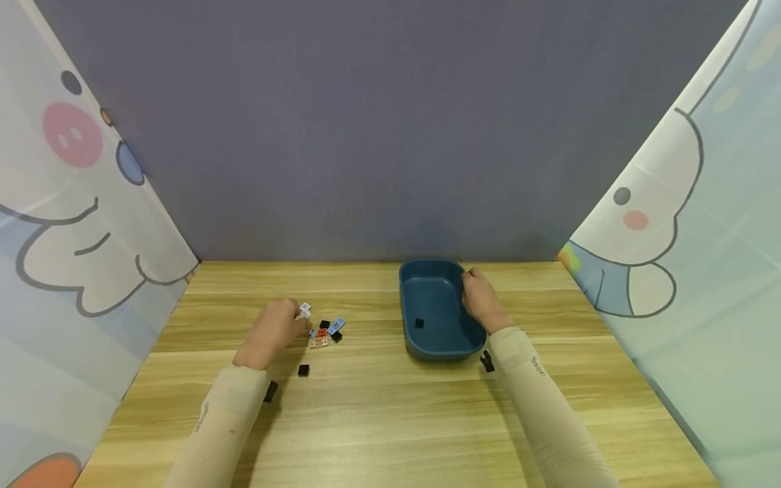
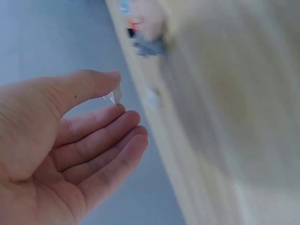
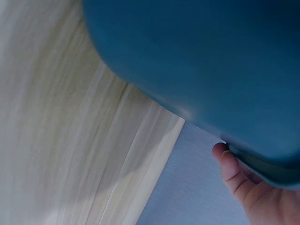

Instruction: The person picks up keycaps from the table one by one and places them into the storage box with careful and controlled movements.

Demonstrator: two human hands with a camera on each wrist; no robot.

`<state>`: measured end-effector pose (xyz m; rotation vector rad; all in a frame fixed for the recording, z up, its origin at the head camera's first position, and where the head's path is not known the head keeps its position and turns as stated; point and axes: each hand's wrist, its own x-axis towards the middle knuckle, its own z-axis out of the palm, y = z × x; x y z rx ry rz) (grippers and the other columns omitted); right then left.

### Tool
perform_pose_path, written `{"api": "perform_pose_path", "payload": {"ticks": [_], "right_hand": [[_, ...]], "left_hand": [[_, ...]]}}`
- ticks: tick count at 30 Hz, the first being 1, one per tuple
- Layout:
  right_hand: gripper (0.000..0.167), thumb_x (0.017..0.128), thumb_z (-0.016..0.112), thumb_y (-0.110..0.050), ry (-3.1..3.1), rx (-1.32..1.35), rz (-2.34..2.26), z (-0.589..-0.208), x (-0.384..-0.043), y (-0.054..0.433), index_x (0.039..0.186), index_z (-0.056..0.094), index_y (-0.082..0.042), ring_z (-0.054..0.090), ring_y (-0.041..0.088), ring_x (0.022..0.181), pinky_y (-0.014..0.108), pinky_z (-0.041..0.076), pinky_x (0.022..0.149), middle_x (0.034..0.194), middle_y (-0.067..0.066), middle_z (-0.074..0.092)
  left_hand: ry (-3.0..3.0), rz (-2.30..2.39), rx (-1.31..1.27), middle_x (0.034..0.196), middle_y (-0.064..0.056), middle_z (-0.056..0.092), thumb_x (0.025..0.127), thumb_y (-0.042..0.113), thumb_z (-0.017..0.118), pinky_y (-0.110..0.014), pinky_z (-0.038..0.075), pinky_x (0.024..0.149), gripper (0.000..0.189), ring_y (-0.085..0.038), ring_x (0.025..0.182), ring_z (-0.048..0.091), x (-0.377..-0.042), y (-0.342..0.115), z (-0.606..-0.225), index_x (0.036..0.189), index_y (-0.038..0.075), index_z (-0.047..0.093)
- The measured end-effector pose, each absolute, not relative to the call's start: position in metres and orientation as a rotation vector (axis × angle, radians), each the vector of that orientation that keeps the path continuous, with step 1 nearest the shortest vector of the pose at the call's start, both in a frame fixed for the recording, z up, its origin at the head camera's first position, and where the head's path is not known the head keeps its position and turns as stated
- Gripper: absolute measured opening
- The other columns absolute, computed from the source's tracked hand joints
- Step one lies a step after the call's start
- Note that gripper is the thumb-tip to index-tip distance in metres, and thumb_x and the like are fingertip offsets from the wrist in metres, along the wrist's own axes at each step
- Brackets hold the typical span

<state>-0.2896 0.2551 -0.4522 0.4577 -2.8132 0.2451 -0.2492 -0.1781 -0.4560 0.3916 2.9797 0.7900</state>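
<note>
My left hand (image 1: 273, 331) hovers at the left of the table, beside a loose group of small pieces. Between its thumb and fingertip it pinches a small, pale, partly see-through piece (image 2: 116, 94). Close by lie a red piece (image 1: 322, 333), a blue piece (image 1: 337, 326), a cream printed piece (image 1: 318, 342) and small white pieces (image 1: 306, 308). On the right, my right hand (image 1: 480, 296) grips the rim of a dark blue plastic bin (image 1: 405, 298). One small black square (image 1: 419, 323) lies inside the bin.
Small black squares lie among the pieces, and another black square (image 1: 304, 370) sits nearer me. Dark objects show beside each forearm. A grey panel (image 1: 378, 135) stands behind the wooden table (image 1: 366, 420); cartoon-printed panels stand at both sides.
</note>
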Motion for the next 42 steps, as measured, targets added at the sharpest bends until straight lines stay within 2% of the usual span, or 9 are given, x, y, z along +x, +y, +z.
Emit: {"api": "perform_pose_path", "payload": {"ticks": [9, 14, 18, 19, 22, 26, 33, 42], "right_hand": [[0.021, 0.083, 0.061, 0.011, -2.803, 0.466, 0.273, -0.451, -0.289, 0.257, 0.104, 0.058, 0.014, 0.06, 0.04, 0.087, 0.047, 0.055, 0.076, 0.103, 0.028, 0.053], [0.019, 0.082, 0.062, 0.011, -2.804, 0.465, 0.259, -0.455, -0.289, 0.258, 0.101, 0.058, 0.013, 0.06, 0.039, 0.085, 0.046, 0.054, 0.074, 0.101, 0.026, 0.053], [0.018, 0.083, 0.062, 0.011, -2.8, 0.467, 0.253, -0.455, -0.289, 0.258, 0.101, 0.059, 0.012, 0.059, 0.039, 0.087, 0.046, 0.054, 0.075, 0.102, 0.027, 0.053], [0.018, 0.083, 0.062, 0.011, -2.801, 0.467, 0.252, -0.455, -0.289, 0.258, 0.101, 0.059, 0.012, 0.059, 0.038, 0.087, 0.046, 0.054, 0.075, 0.102, 0.027, 0.053], [0.018, 0.084, 0.062, 0.011, -2.796, 0.467, 0.248, -0.454, -0.289, 0.258, 0.102, 0.059, 0.013, 0.059, 0.038, 0.087, 0.046, 0.054, 0.075, 0.102, 0.027, 0.054], [0.019, 0.083, 0.062, 0.012, -2.789, 0.465, 0.25, -0.453, -0.288, 0.257, 0.101, 0.059, 0.013, 0.059, 0.039, 0.088, 0.046, 0.054, 0.076, 0.101, 0.027, 0.054], [0.019, 0.084, 0.061, 0.013, -2.803, 0.446, 0.27, -0.454, -0.288, 0.256, 0.104, 0.06, 0.014, 0.059, 0.04, 0.09, 0.046, 0.054, 0.076, 0.103, 0.028, 0.053], [0.02, 0.083, 0.062, 0.011, -2.799, 0.441, 0.262, -0.455, -0.291, 0.256, 0.103, 0.059, 0.013, 0.059, 0.039, 0.091, 0.046, 0.054, 0.078, 0.102, 0.026, 0.053]], "left_hand": [[2.999, 0.708, 0.518, 0.071, -0.004, 0.059, 0.095, 0.015, 0.068, -0.031, 0.039, 0.052, 0.017, -0.014, 0.051, 0.044, -0.254, -0.146, -0.427, 0.082, 0.005, 0.068], [2.995, 0.706, 0.59, 0.087, -0.007, 0.067, 0.094, 0.016, 0.072, -0.034, 0.048, 0.06, 0.013, -0.014, 0.057, 0.051, -0.255, -0.119, -0.419, 0.091, 0.003, 0.072], [2.995, 0.704, 0.66, 0.087, -0.006, 0.067, 0.094, 0.016, 0.072, -0.034, 0.048, 0.061, 0.013, -0.014, 0.062, 0.051, -0.259, -0.095, -0.411, 0.092, 0.004, 0.073], [2.994, 0.7, 0.681, 0.084, -0.005, 0.066, 0.094, 0.017, 0.072, -0.032, 0.047, 0.059, 0.013, -0.013, 0.061, 0.05, -0.26, -0.089, -0.409, 0.091, 0.004, 0.073], [2.994, 0.679, 0.761, 0.066, 0.002, 0.05, 0.095, 0.017, 0.071, -0.027, 0.035, 0.052, 0.025, -0.011, 0.054, 0.037, -0.265, -0.07, -0.403, 0.073, 0.008, 0.063], [3.006, 0.621, 0.878, 0.061, 0.004, 0.027, 0.095, 0.016, 0.071, -0.027, 0.023, 0.051, 0.043, -0.011, 0.053, 0.024, -0.27, -0.045, -0.399, 0.061, 0.014, 0.045], [2.985, 0.57, 1.026, 0.062, 0.004, 0.046, 0.094, 0.018, 0.072, -0.025, 0.033, 0.05, 0.03, -0.01, 0.054, 0.037, -0.267, -0.005, -0.399, 0.067, 0.014, 0.058], [2.909, 0.537, 1.101, 0.064, 0.004, 0.05, 0.094, 0.021, 0.073, -0.022, 0.039, 0.049, 0.025, -0.008, 0.052, 0.047, -0.26, 0.026, -0.412, 0.074, 0.013, 0.061]]}}
